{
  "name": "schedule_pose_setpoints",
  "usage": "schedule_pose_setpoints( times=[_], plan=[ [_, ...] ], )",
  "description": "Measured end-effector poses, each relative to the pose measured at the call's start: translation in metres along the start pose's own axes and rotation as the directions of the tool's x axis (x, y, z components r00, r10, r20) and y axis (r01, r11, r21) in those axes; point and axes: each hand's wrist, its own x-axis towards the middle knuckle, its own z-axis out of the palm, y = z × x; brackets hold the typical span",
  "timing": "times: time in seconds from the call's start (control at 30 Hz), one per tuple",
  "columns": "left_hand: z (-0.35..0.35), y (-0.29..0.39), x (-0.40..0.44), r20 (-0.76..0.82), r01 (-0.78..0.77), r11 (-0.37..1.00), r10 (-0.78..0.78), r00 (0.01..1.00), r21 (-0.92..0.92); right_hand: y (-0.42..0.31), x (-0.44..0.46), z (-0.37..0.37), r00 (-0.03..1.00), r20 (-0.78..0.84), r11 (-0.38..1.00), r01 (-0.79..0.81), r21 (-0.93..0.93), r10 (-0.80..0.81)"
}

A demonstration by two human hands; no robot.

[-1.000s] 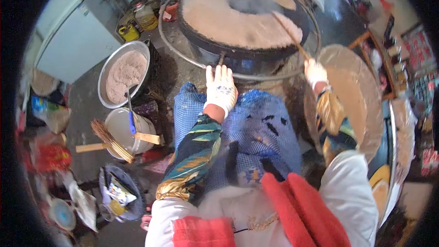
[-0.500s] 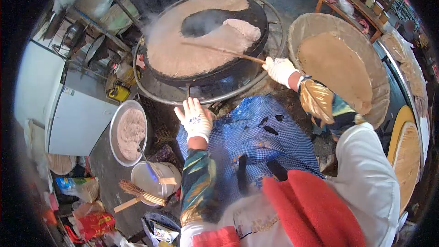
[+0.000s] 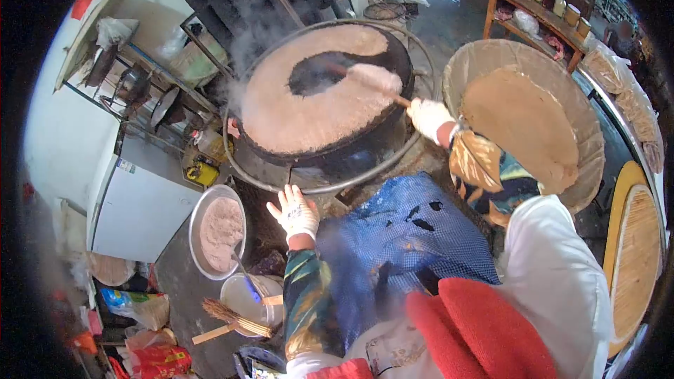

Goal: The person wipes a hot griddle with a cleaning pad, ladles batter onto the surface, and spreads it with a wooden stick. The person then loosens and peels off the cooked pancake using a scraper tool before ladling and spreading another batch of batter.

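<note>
Your wooden stick (image 3: 400, 100) has swung away from the left side of the pinkish-brown layer (image 3: 281, 98), and its far end now reaches over the dark patch (image 3: 305, 77) near the middle of the round pan (image 3: 344, 151). You grip the stick's near end in your gloved right hand (image 3: 430, 119), fingers closed around it, just beyond the pan's right edge. Part of its length is hidden at the pale mound (image 3: 377, 78), which lies on the right side of the pan beside the dark patch. The layer curves around that patch, and steam (image 3: 249, 49) rises on the pan's far left side.

Your gloved left hand (image 3: 296, 216) is open and holds nothing, its fingers spread at the near side of the metal ring (image 3: 351, 181) that circles the pan; you cannot tell whether the fingertips touch it.

To your right, near your right hand, a large lined tub (image 3: 467, 60) holds a smooth brown mixture (image 3: 526, 119). To your left, a metal basin (image 3: 198, 238) holds a pinkish heap (image 3: 221, 228), with a blue-handled tool (image 3: 253, 288) leaning out over the white bucket (image 3: 242, 302). A bristle brush (image 3: 239, 317) lies across the bucket's near side. Your blue checked apron (image 3: 421, 253) spreads below the ring.
</note>
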Motion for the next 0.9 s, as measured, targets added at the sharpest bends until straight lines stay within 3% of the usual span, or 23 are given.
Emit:
schedule_pose_setpoints(
  times=[0.07,0.1,0.17,0.27,0.3,0.33,0.4,0.47,0.53,0.6,0.73,0.8,0.83,0.9],
  plan=[
    [-0.016,0.002,0.005,0.09,0.065,0.998,-0.064,0.994,-0.015,-0.008,-0.016,-0.005,0.989,0.101,0.99,0.114,-0.078,-0.106],
    [-0.014,0.002,0.006,0.085,0.077,0.997,-0.076,0.993,-0.008,0.003,-0.011,0.002,0.99,0.092,0.99,0.113,-0.087,-0.105],
    [-0.006,-0.011,0.011,0.077,0.073,0.997,-0.075,0.994,0.025,0.021,-0.002,0.019,0.996,-0.084,0.999,0.008,-0.048,-0.012],
    [-0.013,-0.011,0.013,0.07,0.094,0.992,-0.1,0.992,0.09,0.006,0.0,0.0,0.999,-0.033,0.998,0.001,0.066,0.001],
    [-0.019,0.0,0.009,0.052,0.059,0.997,-0.062,0.997,0.055,0.0,-0.006,-0.004,1.0,-0.013,1.0,0.024,0.017,-0.024],
    [-0.02,0.016,0.004,-0.122,-0.044,0.999,0.044,0.992,0.003,-0.001,-0.013,-0.001,0.997,-0.002,0.997,0.077,-0.01,-0.077],
    [-0.045,0.064,-0.011,-0.323,-0.259,0.948,0.191,0.927,-0.183,0.011,-0.021,0.011,0.994,0.061,0.994,0.094,-0.059,-0.091],
    [-0.032,0.097,-0.024,-0.226,-0.275,0.944,0.232,0.946,-0.183,0.02,-0.013,0.01,0.997,0.056,0.997,-0.055,-0.046,0.058],
    [-0.005,0.108,-0.028,-0.192,-0.237,0.965,0.213,0.958,-0.114,0.024,-0.003,0.014,0.999,-0.025,0.999,0.037,-0.004,-0.038],
    [-0.018,0.104,-0.029,-0.095,-0.206,0.969,0.194,0.976,-0.136,0.003,-0.01,-0.001,0.999,0.038,1.0,-0.004,-0.003,0.004],
    [-0.018,0.093,-0.029,-0.116,-0.204,0.972,0.191,0.975,-0.119,0.0,-0.034,0.004,0.97,0.192,0.985,0.161,-0.062,-0.147],
    [-0.016,0.085,-0.028,-0.121,-0.213,0.973,0.201,0.972,-0.095,0.02,-0.015,0.018,0.993,0.077,0.996,-0.09,-0.018,0.092],
    [-0.016,0.081,-0.027,-0.141,-0.221,0.97,0.206,0.968,-0.099,0.018,-0.01,0.01,0.998,0.019,0.998,-0.06,-0.023,0.06],
    [-0.017,0.075,-0.029,-0.18,-0.237,0.963,0.212,0.96,-0.126,0.008,-0.004,0.004,0.998,0.059,0.999,-0.024,-0.025,0.026]
  ],
)
